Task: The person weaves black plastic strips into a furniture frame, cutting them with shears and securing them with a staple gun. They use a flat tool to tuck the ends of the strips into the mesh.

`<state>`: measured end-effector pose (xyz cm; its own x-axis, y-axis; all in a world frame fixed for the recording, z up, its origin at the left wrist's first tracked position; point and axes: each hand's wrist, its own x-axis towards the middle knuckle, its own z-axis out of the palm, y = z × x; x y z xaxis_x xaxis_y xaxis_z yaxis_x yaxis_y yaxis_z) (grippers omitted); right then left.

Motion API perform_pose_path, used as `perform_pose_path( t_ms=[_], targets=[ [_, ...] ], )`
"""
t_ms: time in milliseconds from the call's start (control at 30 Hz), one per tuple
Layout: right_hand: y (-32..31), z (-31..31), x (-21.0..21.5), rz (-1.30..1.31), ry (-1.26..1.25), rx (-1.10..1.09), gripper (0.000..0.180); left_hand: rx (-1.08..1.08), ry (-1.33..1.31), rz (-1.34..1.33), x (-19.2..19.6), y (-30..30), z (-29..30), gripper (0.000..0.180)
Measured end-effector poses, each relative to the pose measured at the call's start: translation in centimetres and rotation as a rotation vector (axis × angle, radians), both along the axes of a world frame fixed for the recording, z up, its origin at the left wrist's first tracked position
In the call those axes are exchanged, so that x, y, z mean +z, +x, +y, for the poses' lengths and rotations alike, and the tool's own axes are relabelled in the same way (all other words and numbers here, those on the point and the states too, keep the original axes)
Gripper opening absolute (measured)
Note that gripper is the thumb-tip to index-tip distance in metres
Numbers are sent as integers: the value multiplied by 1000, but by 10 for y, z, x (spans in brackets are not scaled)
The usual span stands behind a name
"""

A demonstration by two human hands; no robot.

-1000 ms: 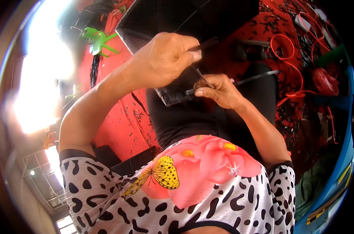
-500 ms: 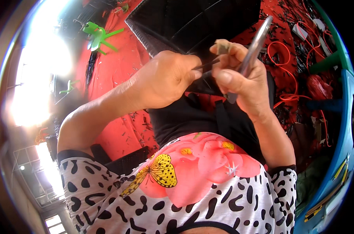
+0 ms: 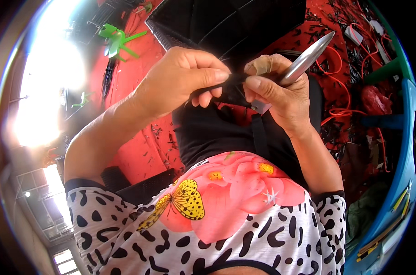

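Near the centre of the frame, the left hand pinches a dark strip in a narrow grip. Right of centre, the right hand has its grip closed round a silver pointed tool, thumb and forefinger at the strip's other end. A black quilted-looking piece fills the top centre, above the red floor covering.
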<state>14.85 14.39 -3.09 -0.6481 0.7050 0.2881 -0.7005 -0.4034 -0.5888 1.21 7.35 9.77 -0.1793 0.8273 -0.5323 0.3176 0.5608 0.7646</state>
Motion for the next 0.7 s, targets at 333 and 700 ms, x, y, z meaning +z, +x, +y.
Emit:
perform_pose_path(
  t_ms=[333, 700],
  targets=[
    [1, 9, -5, -19, -121, 131, 13, 42, -16, 117, -5, 10, 4, 14],
    [-19, 19, -19, -86, -15, 157, 10, -17, 10, 409, -18, 2, 5, 16]
  ],
)
